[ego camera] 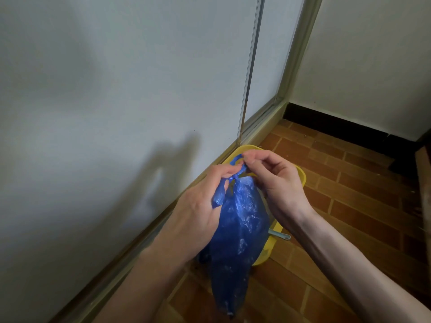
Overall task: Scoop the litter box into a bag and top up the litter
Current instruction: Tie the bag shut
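A blue plastic bag (240,234) hangs full in front of me, its two handles twisted together at the top. My left hand (198,206) pinches one handle, whose loose end sticks out over my knuckles. My right hand (277,180) pinches the other handle loop at the knot. Behind the bag stands the yellow litter box (300,176) on the floor against the glass door; most of it is hidden. A grey-blue scoop handle (281,236) pokes over its near rim.
A frosted sliding glass door (116,89) with a metal frame runs along the left. Brown brick-pattern floor tiles (349,206) spread to the right. A white wall with a black baseboard (338,127) closes the far corner.
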Demonstrator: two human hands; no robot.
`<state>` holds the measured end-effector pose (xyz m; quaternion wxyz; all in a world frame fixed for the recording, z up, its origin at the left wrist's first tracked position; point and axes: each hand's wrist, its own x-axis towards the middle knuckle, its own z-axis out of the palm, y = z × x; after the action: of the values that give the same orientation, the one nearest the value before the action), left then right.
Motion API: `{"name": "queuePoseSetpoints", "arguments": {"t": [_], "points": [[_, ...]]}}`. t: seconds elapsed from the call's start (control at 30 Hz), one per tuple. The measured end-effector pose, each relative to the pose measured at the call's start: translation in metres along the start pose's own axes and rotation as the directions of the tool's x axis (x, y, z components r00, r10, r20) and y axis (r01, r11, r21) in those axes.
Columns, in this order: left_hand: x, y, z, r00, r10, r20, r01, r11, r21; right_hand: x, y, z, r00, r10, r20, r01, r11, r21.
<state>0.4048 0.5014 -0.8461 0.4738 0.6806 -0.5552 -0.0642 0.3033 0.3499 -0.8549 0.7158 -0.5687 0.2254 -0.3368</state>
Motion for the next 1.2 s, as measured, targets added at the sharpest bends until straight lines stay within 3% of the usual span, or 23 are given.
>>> {"name": "queuePoseSetpoints", "arguments": {"t": [0.07,0.2,0.3,0.4,0.53,0.7,0.83,1.03,1.2], "points": [[0.001,0.001,0.001,1.0,0.015,-0.008,-0.016,0.999,-0.039,-0.001,-0.003,0.001,1.0,0.006,0.009,-0.007,0.999,0.053],[0.005,0.001,-0.001,0.967,0.068,-0.247,-0.071,0.997,-0.002,-0.001,-0.017,0.0,0.995,0.074,0.063,-0.087,0.968,0.235],[0.004,0.005,-0.004,0.909,-0.061,-0.412,0.017,0.994,-0.112,0.001,-0.033,-0.005,0.987,0.11,0.114,-0.134,0.963,0.232],[0.004,0.004,-0.004,0.86,-0.203,-0.469,0.101,0.967,-0.232,0.001,-0.043,-0.007,0.989,0.095,0.117,-0.121,0.963,0.242],[0.003,-0.006,-0.005,0.816,-0.265,-0.513,0.138,0.952,-0.272,0.001,-0.05,-0.013,0.991,0.097,0.091,-0.12,0.942,0.314],[0.002,-0.012,-0.01,0.866,-0.211,-0.454,0.135,0.971,-0.195,0.003,-0.046,-0.032,0.988,0.153,0.011,-0.145,0.913,0.381],[-0.002,-0.024,-0.014,0.897,-0.307,-0.319,0.213,0.931,-0.296,0.006,-0.027,-0.055,0.976,0.215,-0.036,-0.183,0.895,0.408],[-0.009,-0.041,-0.024,0.888,-0.431,-0.158,0.36,0.867,-0.344,0.015,-0.001,-0.083,0.951,0.29,-0.108,-0.217,0.873,0.436],[-0.016,-0.06,-0.034,0.878,-0.476,-0.052,0.445,0.851,-0.28,0.019,0.014,-0.095,0.937,0.317,-0.145,-0.23,0.876,0.423]]}}
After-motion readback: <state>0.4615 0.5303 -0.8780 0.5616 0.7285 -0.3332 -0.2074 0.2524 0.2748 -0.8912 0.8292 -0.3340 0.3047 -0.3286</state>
